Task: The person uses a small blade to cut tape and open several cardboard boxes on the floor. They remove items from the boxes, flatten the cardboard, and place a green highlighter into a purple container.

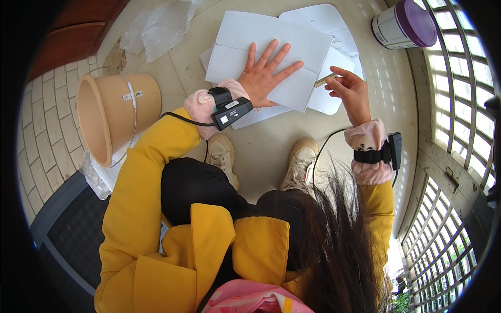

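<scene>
My left hand lies palm down with fingers spread on a folded sheet of white cardboard. At the sheet's right edge, my right hand pinches a slim tan bar-shaped tool between thumb and fingers. The tool's tip meets or nearly meets the edge, close to a crease; its exact kind cannot be told. More white cardboard pieces lie under the top sheet, fanned out across the tiled floor. One lower piece bears orange marks, partly covered by the top sheet.
A peach plastic bucket with a wire handle lies tipped at left. Clear plastic wrap rests on the floor at upper left. A white tub with a purple lid stands by the barred metal door. My shoes are just below the cardboard.
</scene>
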`<state>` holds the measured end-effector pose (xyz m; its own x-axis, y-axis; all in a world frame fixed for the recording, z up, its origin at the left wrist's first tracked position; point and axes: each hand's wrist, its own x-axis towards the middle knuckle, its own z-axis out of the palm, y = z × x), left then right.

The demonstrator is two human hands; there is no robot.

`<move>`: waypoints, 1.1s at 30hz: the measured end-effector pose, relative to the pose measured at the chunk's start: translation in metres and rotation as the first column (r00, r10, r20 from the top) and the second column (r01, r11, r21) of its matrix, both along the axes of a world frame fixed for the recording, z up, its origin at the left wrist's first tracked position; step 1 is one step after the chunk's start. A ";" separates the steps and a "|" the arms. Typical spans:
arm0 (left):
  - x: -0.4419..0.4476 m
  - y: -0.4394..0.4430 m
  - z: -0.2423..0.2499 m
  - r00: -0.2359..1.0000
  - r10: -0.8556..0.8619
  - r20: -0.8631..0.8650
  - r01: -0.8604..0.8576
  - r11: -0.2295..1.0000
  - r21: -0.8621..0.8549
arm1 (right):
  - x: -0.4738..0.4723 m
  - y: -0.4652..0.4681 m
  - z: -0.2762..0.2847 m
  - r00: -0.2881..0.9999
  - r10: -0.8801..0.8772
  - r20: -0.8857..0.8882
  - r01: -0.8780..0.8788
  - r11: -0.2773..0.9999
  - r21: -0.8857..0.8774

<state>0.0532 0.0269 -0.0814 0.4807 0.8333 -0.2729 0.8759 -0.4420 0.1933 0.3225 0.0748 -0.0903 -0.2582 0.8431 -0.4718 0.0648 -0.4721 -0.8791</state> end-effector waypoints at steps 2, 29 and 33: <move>0.000 0.000 -0.001 1.000 0.002 0.006 -0.002 1.000 0.002 | 0.000 0.000 0.000 1.000 -0.009 -0.017 0.008 0.999 -0.044; 0.001 -0.004 -0.005 1.000 0.001 0.013 -0.003 0.995 0.095 | -0.009 0.022 -0.003 0.993 -0.119 -0.009 0.119 0.993 0.010; 0.001 -0.004 -0.005 1.000 0.004 0.017 -0.006 0.996 0.088 | -0.011 0.011 -0.006 0.990 -0.132 -0.041 0.130 0.989 -0.065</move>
